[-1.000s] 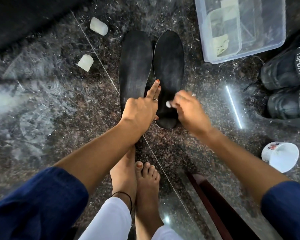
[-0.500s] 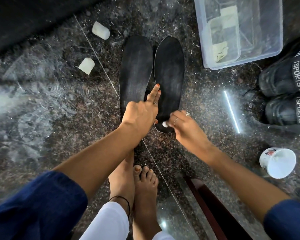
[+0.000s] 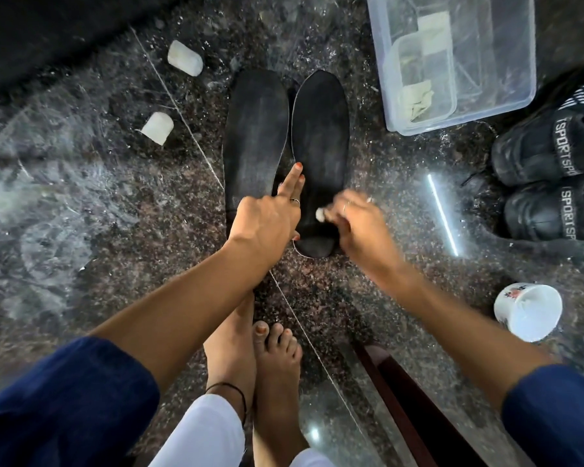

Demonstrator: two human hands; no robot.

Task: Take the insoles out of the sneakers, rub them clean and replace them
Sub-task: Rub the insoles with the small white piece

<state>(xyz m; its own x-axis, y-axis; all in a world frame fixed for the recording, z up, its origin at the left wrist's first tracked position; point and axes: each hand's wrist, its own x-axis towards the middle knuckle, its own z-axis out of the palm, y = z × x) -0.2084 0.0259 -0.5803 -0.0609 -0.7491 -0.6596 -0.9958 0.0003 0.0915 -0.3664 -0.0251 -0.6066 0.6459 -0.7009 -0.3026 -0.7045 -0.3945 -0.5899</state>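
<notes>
Left hand (image 3: 267, 220) is pinning the right-side flat black foam insole (image 3: 321, 153) with straight fingers; blurry right hand (image 3: 358, 227) is pinching a small white wad (image 3: 320, 214), mostly hidden, covering the insole's heel.

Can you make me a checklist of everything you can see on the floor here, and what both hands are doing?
Surface: dark speckled stone floor, smeared whitish.
Job's things: two black insoles side by side; black sneakers at right.
Clutter: two white lumps, clear plastic box, white cup on its side.
Hands: left hand presses a finger on the right insole; right hand pinches a small white piece on it.
Cables: nothing seen.
Surroundings: bare feet, dark wooden edge.
</notes>
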